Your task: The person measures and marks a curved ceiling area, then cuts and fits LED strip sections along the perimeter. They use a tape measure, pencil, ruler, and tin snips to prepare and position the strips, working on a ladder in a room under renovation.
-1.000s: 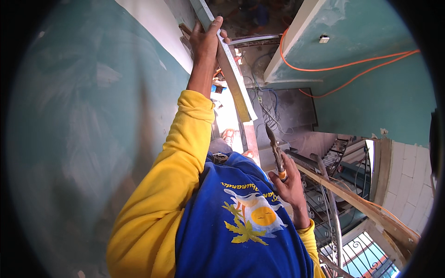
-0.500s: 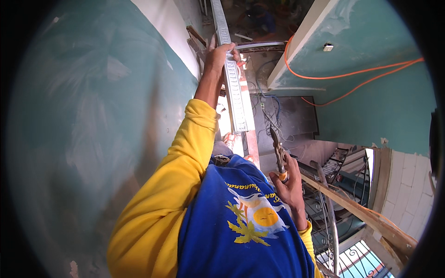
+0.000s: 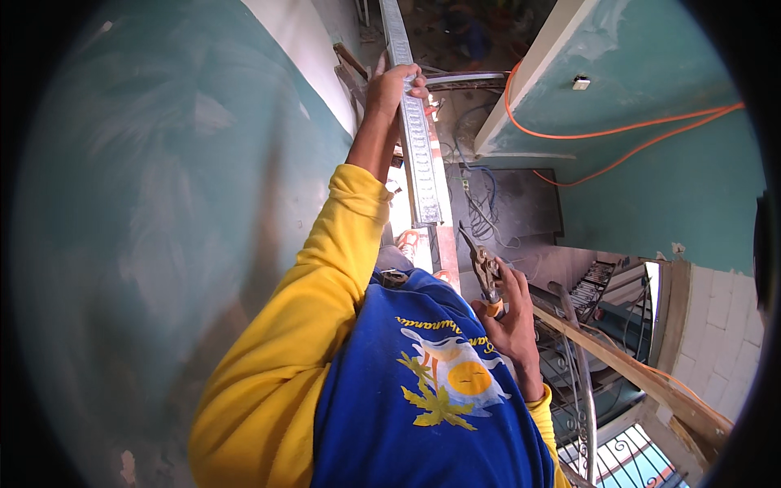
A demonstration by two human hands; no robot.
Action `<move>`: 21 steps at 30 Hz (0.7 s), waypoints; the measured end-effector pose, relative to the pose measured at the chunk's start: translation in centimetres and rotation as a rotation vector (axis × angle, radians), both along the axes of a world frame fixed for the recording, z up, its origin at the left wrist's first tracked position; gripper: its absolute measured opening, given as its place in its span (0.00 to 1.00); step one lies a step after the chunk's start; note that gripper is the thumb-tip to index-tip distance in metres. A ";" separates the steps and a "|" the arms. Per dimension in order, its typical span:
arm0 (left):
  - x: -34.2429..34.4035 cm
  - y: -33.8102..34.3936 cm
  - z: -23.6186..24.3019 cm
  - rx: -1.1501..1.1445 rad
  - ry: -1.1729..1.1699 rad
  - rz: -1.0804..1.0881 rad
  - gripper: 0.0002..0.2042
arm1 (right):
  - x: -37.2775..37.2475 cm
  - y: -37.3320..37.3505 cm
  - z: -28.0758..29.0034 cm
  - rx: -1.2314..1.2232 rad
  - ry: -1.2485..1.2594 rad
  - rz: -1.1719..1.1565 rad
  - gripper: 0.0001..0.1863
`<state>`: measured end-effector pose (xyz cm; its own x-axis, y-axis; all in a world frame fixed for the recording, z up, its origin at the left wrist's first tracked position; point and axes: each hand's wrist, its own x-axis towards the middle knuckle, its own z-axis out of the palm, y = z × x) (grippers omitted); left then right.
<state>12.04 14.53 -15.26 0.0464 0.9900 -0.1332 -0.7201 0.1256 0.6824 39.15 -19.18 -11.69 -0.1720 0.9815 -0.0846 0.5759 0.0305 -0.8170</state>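
A long, light-grey metal channel (image 3: 417, 154) with a row of embossed marks stretches away from me, its near end just beyond my waist. My left hand (image 3: 394, 88) is closed around it well out along its length, the arm reaching forward. Close to my right side, my right hand (image 3: 512, 313) grips a pair of metal snips (image 3: 485, 268) with an orange-yellow part on the handle. The snips' jaws point up and away, apart from the channel's near end. Some of the right fingers are hidden behind the tool.
A teal wall (image 3: 163, 244) rises close on my left. Orange cables (image 3: 618, 128) cross another teal wall at right. Loose cables (image 3: 480, 207) lie on the grey floor ahead. At lower right are a wooden beam (image 3: 634, 366) and a metal railing (image 3: 584, 390). A blurred person (image 3: 472, 37) is far ahead.
The snips have tilted, their tip swinging to the left. My left hand and the channel have shifted slightly to the right in view, still held the same way.
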 end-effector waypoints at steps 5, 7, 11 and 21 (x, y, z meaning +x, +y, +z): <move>-0.8 0.3 -1.2 0.036 0.007 -0.021 0.19 | 0.0 0.5 0.2 0.016 0.019 0.054 0.42; -0.6 0.4 -1.3 0.037 -0.039 -0.039 0.17 | -0.2 0.3 -0.1 0.013 0.022 0.036 0.42; -1.3 1.0 -1.8 -0.028 -0.134 -0.129 0.09 | -0.5 -0.1 -0.4 0.016 -0.041 0.029 0.42; -0.9 -1.0 -0.4 -0.049 -0.274 -0.205 0.07 | -1.7 -0.4 -1.1 0.129 -0.129 -0.042 0.43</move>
